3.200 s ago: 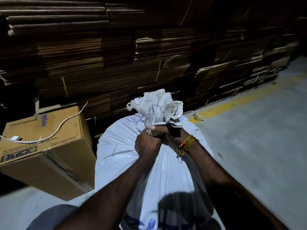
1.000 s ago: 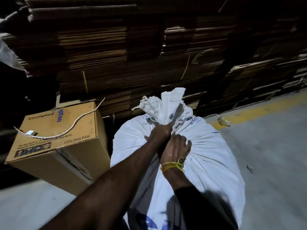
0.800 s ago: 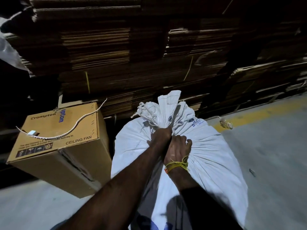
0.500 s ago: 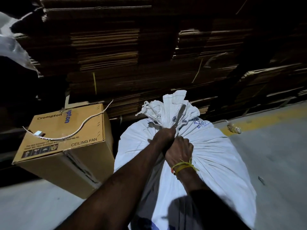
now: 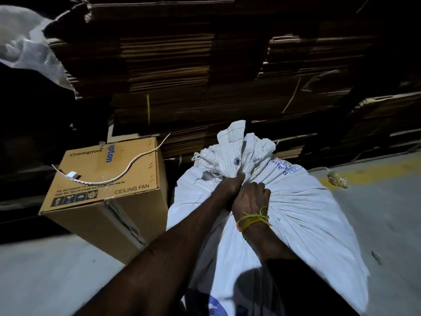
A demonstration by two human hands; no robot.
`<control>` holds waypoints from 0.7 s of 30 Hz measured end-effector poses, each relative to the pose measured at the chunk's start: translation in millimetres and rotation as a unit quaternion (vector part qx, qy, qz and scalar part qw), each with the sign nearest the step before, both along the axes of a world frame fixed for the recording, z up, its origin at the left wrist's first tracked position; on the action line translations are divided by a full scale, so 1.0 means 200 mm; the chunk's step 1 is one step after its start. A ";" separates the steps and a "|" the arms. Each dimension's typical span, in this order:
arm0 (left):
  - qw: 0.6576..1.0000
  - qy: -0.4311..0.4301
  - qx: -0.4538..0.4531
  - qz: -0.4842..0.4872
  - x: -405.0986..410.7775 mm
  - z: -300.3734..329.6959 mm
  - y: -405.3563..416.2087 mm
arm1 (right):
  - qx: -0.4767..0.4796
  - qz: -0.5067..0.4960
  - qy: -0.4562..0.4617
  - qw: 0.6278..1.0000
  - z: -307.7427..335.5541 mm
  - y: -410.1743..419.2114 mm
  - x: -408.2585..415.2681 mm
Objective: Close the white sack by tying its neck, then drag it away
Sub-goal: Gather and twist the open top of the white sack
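A full white sack [image 5: 303, 215] stands on the grey floor in front of me, its top gathered into a bunched neck [image 5: 241, 151] with frayed threads and blue handwriting beside it. My left hand [image 5: 230, 185] is clenched on the neck just below the bunch. My right hand [image 5: 250, 197], with yellow threads around the wrist, grips the gathered cloth right next to it, touching the left hand. Whether a tie sits around the neck is hidden under my fists.
A brown Crompton ceiling fan carton [image 5: 107, 185] stands close left of the sack, a white strap [image 5: 127, 169] lying across its top. Stacks of flattened cardboard [image 5: 205, 76] form a wall behind. A yellow floor line [image 5: 376, 169] and a crumpled wrapper [image 5: 337, 179] lie at right.
Both hands shifted from the front of the neck to gripping it side by side. In the last second the grip holds while the sack and carton slide slightly right in my view.
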State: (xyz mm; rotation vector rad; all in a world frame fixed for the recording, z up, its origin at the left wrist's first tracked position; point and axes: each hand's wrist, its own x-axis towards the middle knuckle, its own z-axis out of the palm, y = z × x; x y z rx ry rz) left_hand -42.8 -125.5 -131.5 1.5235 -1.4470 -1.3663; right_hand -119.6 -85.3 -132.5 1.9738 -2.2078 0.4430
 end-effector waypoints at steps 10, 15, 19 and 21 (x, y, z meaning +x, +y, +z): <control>0.995 -0.064 0.000 0.081 0.22 0.16 0.19 | -0.021 0.026 0.028 0.999 -0.03 -0.01 0.10; 0.985 -0.104 -0.045 0.133 0.43 0.25 0.23 | 0.064 0.025 -0.009 0.998 0.01 0.02 0.09; 0.884 -0.342 -0.201 0.249 0.70 0.34 0.31 | 0.082 0.021 -0.021 0.996 0.01 0.02 0.08; 0.837 -0.404 -0.237 0.283 0.83 0.39 0.32 | 0.094 0.006 -0.035 0.995 0.01 0.02 0.07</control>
